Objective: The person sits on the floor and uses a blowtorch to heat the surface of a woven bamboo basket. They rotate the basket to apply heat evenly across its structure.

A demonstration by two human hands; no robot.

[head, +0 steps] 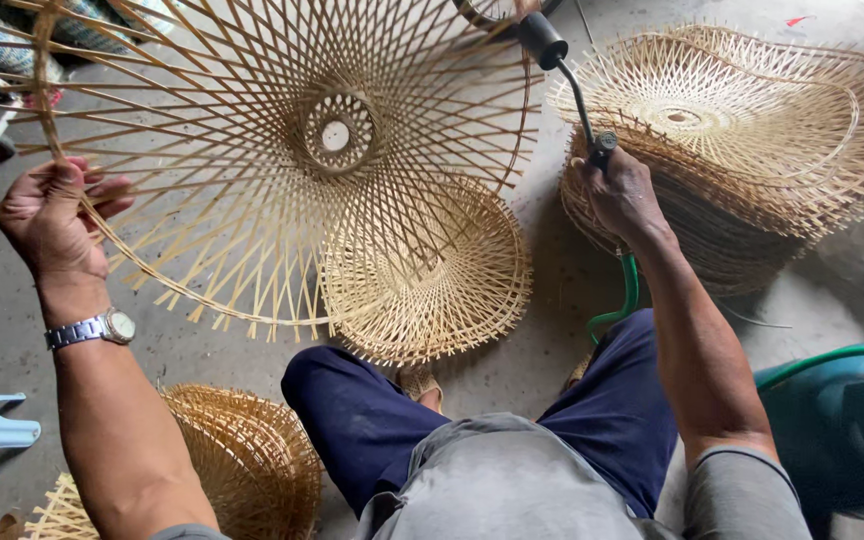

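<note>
Bamboo strips form the large open-weave shade (282,150), held up at ten o'clock by the left hand (52,215), fingers clamped round its rim. The right hand (620,195), at two o'clock, grips a black torch wand (572,85) fed by a green hose (624,300).

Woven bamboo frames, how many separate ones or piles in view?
4. Large open frame held up by the left hand; smaller frame on the floor by the knee; stack at right; pile at lower left. The stacks hide their own counts.
</note>
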